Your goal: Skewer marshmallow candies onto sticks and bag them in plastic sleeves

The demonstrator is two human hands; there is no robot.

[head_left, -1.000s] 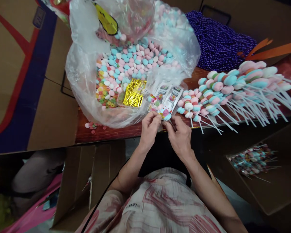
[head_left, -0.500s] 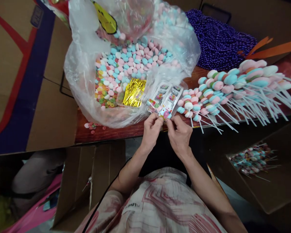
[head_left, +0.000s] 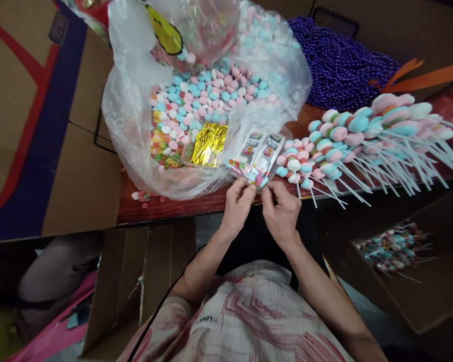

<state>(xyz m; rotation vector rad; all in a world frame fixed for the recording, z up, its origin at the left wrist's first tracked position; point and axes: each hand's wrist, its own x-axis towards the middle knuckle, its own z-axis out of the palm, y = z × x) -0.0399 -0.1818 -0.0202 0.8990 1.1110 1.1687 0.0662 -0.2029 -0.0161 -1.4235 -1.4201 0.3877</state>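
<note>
My left hand (head_left: 238,203) and my right hand (head_left: 281,207) are close together at the table's front edge, fingertips pinched. Between them they grip the near end of a clear plastic bag (head_left: 257,177) with a colourful print; exactly what is between the fingertips is too small to make out. Just beyond lies a pile of clear bags with black-and-white labels (head_left: 252,144), in a clear tray. To its left, a clear box holds gold twist ties (head_left: 210,144). On the right are candy skewers (head_left: 337,133) on white sticks, threaded with pink, blue and white pieces.
A big plastic bag (head_left: 125,103) spreads open behind, full of pastel candies (head_left: 207,90) and fruit-coloured rings (head_left: 168,146). Purple bead strands (head_left: 343,60) lie at the back right. Below right, a cardboard box (head_left: 419,299) holds wrapped skewers (head_left: 396,247). Another carton (head_left: 117,281) stands lower left.
Both hands stay pinched and shift very slightly right and down. The printed bag end at the fingertips lies a little flatter and shows more of its print.
</note>
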